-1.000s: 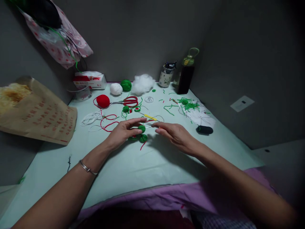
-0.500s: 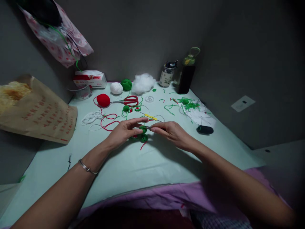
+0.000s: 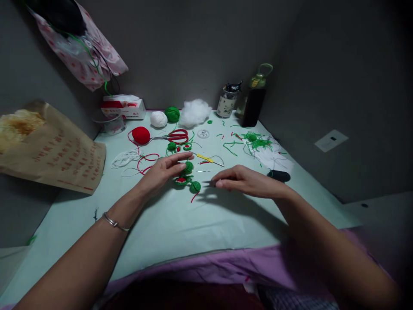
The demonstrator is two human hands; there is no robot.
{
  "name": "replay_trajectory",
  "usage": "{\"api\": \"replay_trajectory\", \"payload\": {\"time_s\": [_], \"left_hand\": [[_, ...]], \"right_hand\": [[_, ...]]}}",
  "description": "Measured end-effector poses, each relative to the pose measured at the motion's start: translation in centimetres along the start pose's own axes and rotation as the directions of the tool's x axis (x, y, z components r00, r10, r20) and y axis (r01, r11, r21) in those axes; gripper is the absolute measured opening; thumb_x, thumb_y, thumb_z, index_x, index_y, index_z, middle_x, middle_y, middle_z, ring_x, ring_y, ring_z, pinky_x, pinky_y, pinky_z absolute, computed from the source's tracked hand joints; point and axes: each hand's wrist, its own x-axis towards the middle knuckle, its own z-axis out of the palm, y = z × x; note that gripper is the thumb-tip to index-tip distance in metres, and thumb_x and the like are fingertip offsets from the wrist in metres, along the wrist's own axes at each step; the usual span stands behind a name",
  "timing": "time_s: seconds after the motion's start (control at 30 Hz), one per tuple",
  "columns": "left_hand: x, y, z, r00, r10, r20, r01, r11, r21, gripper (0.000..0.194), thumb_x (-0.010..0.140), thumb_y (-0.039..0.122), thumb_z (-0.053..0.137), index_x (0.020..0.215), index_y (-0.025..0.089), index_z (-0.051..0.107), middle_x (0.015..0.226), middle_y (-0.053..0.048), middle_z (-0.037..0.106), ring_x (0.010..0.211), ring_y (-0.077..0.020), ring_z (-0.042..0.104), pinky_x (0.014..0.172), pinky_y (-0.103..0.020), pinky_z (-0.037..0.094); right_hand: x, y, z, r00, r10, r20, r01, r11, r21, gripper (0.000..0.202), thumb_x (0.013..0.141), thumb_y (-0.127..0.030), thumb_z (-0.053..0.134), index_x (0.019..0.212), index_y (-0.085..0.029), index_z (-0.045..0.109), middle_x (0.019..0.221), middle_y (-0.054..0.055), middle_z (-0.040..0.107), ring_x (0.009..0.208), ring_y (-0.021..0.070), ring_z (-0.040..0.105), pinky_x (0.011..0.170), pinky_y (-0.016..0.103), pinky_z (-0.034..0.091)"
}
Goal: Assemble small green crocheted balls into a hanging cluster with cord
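Observation:
My left hand (image 3: 163,173) has its thumb and fingers around the edge of a small green crocheted ball (image 3: 189,167). Just below it lie a red, white and green crocheted piece (image 3: 181,181) and a second green ball (image 3: 195,187) with a dark line across it. My right hand (image 3: 240,181) hovers to the right, its fingers pressed together; a thin grey, blurred tip shows at them, too unclear to name. Between the hands a slim metal needle-like piece (image 3: 204,172) lies on the table. Beyond it rests a yellow-handled crochet hook (image 3: 205,158).
Red-handled scissors (image 3: 178,136), a red yarn ball (image 3: 141,135), white yarn (image 3: 158,119), green yarn (image 3: 172,114) and white stuffing (image 3: 195,113) sit farther back. Green scraps (image 3: 258,141) lie right. A paper bag (image 3: 71,155) stands left; a dark bottle (image 3: 253,105) stands back right.
My right hand has drawn away from the green ball, to the right and slightly nearer me. My left hand has shifted slightly left with the ball. The needle-like piece now shows between them.

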Motion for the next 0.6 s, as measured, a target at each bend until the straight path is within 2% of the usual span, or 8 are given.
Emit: {"api": "replay_trajectory", "payload": {"time_s": [0.07,0.13,0.2,0.3,0.4,0.5,0.57,0.6], "left_hand": [[0.2,0.0,-0.4,0.999,-0.026,-0.043,0.022,0.996,-0.083,0.039,0.084,0.030,0.076,0.122,0.023,0.074,0.133,-0.009,0.068,0.100,-0.0183,0.068,0.085,-0.028,0.053],[0.4,-0.1,-0.7,0.996,-0.045,-0.073,0.034,0.988,-0.148,0.037,0.084,0.028,0.075,0.120,0.020,0.074,0.129,-0.011,0.070,0.097,-0.0178,0.069,0.082,-0.026,0.054],[0.6,-0.2,-0.8,0.994,-0.059,-0.090,0.042,0.982,-0.184,0.036,0.084,0.025,0.074,0.119,0.018,0.075,0.123,-0.011,0.073,0.094,-0.0172,0.071,0.080,-0.024,0.054],[0.7,-0.2,-0.7,0.989,-0.074,-0.128,0.050,0.981,-0.186,0.035,0.084,0.024,0.073,0.117,0.016,0.075,0.118,-0.012,0.074,0.091,-0.0168,0.071,0.078,-0.023,0.054],[0.8,-0.1,-0.8,0.978,-0.064,-0.198,0.038,0.990,-0.133,0.034,0.083,0.029,0.075,0.114,0.016,0.077,0.117,-0.011,0.075,0.092,-0.0163,0.070,0.076,-0.022,0.053],[1.0,-0.2,-1.2,0.947,0.014,-0.320,-0.051,0.993,-0.107,0.034,0.082,0.038,0.076,0.106,0.014,0.078,0.109,-0.011,0.077,0.092,-0.0170,0.069,0.080,-0.024,0.053],[1.3,-0.3,-1.9,0.892,0.086,-0.445,-0.155,0.980,-0.121,0.031,0.081,0.039,0.075,0.098,0.014,0.077,0.099,-0.010,0.077,0.091,-0.0172,0.069,0.083,-0.026,0.053],[1.5,-0.4,-2.4,0.851,0.120,-0.512,-0.213,0.969,-0.127,0.028,0.081,0.038,0.075,0.095,0.015,0.076,0.095,-0.008,0.076,0.090,-0.0167,0.069,0.084,-0.026,0.053]], "right_hand": [[0.1,0.1,-0.1,0.999,0.010,-0.034,-0.014,0.991,-0.132,0.033,0.100,-0.042,0.052,0.104,-0.020,0.076,0.088,0.004,0.071,0.077,0.0161,0.061,0.069,0.027,0.042],[0.8,0.2,0.5,0.988,-0.001,-0.153,-0.054,0.935,-0.351,0.027,0.101,-0.030,0.050,0.103,-0.021,0.074,0.096,0.006,0.072,0.084,0.0179,0.063,0.074,0.028,0.042],[2.1,0.2,1.4,0.978,-0.003,-0.209,-0.122,0.803,-0.584,0.024,0.100,-0.019,0.048,0.100,-0.019,0.073,0.102,0.008,0.070,0.086,0.0190,0.063,0.071,0.028,0.040],[4.1,0.0,2.9,0.985,0.022,-0.174,-0.156,0.563,-0.811,0.024,0.096,-0.007,0.047,0.102,-0.014,0.069,0.109,0.014,0.067,0.091,0.0236,0.064,0.067,0.030,0.040],[5.5,-0.7,4.0,0.990,0.029,-0.139,-0.138,0.415,-0.899,0.029,0.095,-0.002,0.042,0.103,-0.009,0.068,0.109,0.019,0.067,0.101,0.0291,0.063,0.075,0.035,0.044],[5.9,-1.6,4.4,0.996,0.039,-0.084,-0.093,0.372,-0.924,0.028,0.094,-0.001,0.042,0.103,-0.007,0.068,0.106,0.019,0.068,0.101,0.0306,0.063,0.078,0.036,0.045],[6.0,-1.9,4.4,0.997,0.050,-0.064,-0.079,0.368,-0.926,0.024,0.092,-0.001,0.047,0.104,-0.005,0.067,0.107,0.020,0.067,0.101,0.0307,0.063,0.077,0.035,0.044],[6.1,-1.9,4.3,0.996,0.051,-0.069,-0.083,0.377,-0.923,0.024,0.091,-0.001,0.048,0.104,-0.006,0.067,0.107,0.019,0.067,0.101,0.0302,0.063,0.075,0.034,0.043]]}}
